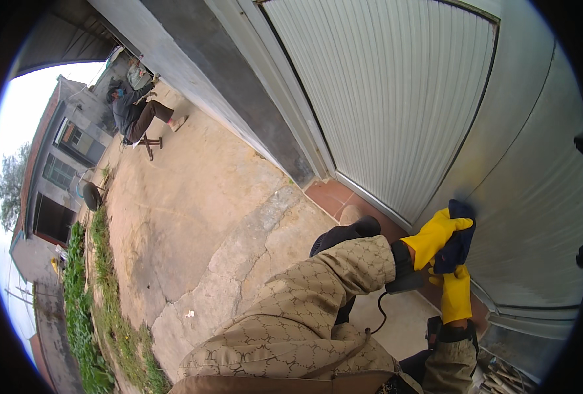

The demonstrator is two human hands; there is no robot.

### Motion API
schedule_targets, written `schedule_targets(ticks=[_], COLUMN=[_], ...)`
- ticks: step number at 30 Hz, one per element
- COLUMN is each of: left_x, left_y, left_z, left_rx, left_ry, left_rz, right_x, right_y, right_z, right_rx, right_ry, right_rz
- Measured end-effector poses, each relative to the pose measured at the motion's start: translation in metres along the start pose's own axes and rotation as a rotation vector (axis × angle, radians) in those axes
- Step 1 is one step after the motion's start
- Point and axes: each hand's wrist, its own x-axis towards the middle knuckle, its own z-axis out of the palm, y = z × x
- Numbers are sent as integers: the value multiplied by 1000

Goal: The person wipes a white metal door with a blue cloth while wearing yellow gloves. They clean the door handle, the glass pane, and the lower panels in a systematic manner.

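Note:
A dark blue cloth (461, 241) is bunched up between my hands, close against the lower part of a metal door (523, 197). My left hand (434, 236), in a yellow rubber glove, grips its upper part. Below it, my right hand (455, 295), also in a yellow glove, holds the cloth's lower end, with some fingers hidden. Black bands circle both wrists. A dark smudge (464, 197) shows on the metal just above the cloth. Beside my left wrist is a black device (404, 281) with a cable.
A ribbed door panel (385, 98) rises above a red tiled sill (331, 194). My shoe (353, 216) is near the sill. Sticks (505, 379) lie at lower right. Across the cracked concrete yard (198, 207), a person (136, 113) sits on a low stool (149, 143); plants (77, 305) grow at left.

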Motion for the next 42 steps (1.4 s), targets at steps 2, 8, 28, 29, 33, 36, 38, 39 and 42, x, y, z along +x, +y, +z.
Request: schedule_targets(ticks=[2,8,28,29,33,36,38,39,42], left_x=[0,-1,-11,-11,-10,-10,-11,-12,-11], left_y=[-1,-2,-1,-1,0,0,0,0,-2], left_z=[0,2,7,7,6,6,6,6,6], left_rx=[3,-29,-11,-8,22,33,3,-12,7], left_ry=[12,11,-22,-23,-28,-32,-42,-37,-22], left_rz=[-14,-9,-3,1,8,17,14,0,14], right_x=[1,8,5,5,4,5,6,6,4], right_y=[5,17,27,26,24,23,21,21,19], right_z=[-5,-21,-10,-9,-10,-14,-18,-18,-15], right_rx=[9,-78,-178,-189,-168,-163,-272,-204,-154], right_ry=[11,-85,9,54,-17,-75,-108,-147,-103], right_rz=[21,72,-8,25,-16,26,110,105,87])
